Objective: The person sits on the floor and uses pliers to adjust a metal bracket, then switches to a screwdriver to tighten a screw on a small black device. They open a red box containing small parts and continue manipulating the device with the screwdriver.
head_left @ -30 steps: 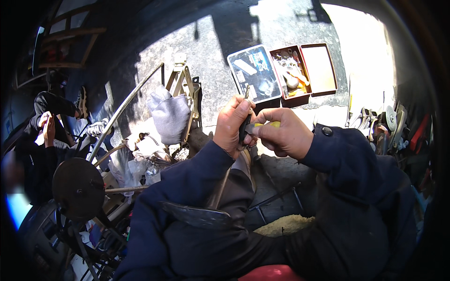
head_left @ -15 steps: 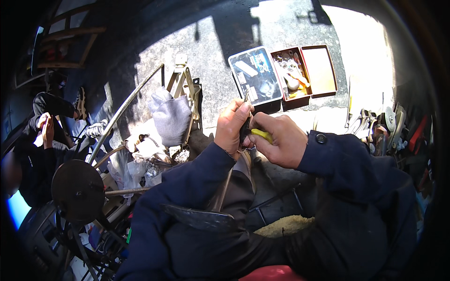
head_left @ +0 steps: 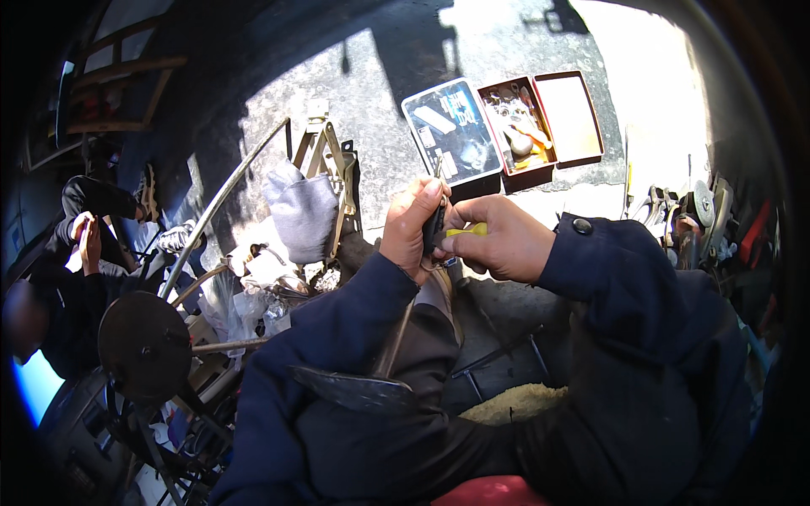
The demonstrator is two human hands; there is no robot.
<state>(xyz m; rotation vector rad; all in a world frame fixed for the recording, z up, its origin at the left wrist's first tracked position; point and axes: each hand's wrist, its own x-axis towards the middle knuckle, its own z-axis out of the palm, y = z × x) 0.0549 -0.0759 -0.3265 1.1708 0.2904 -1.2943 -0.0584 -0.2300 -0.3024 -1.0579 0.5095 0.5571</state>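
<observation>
In front of me, over my lap, my two hands work close together. My left hand [head_left: 405,226] is closed around a slim black piece with a metal tip [head_left: 434,224], the tip sticking up past the thumb. Some small shiny bits [head_left: 447,262] hang just below it. Pinched in the fingers of my right hand [head_left: 516,240] is a small yellow-handled tool [head_left: 469,229], pointing left against the black piece. Its working end is hidden between my hands, so its exact kind cannot be told.
Beyond my hands lie a flat case [head_left: 456,131] and an open box of small parts [head_left: 516,126]. A scissor jack [head_left: 321,143] with a grey cloth [head_left: 299,211] stands left of them. Metal parts [head_left: 679,215] crowd the right. Another person [head_left: 80,253] sits far left.
The yellow handle has turned from pointing down to the right to lying nearly level. My right hand has rolled over slightly, and the black piece shows more between my hands.
</observation>
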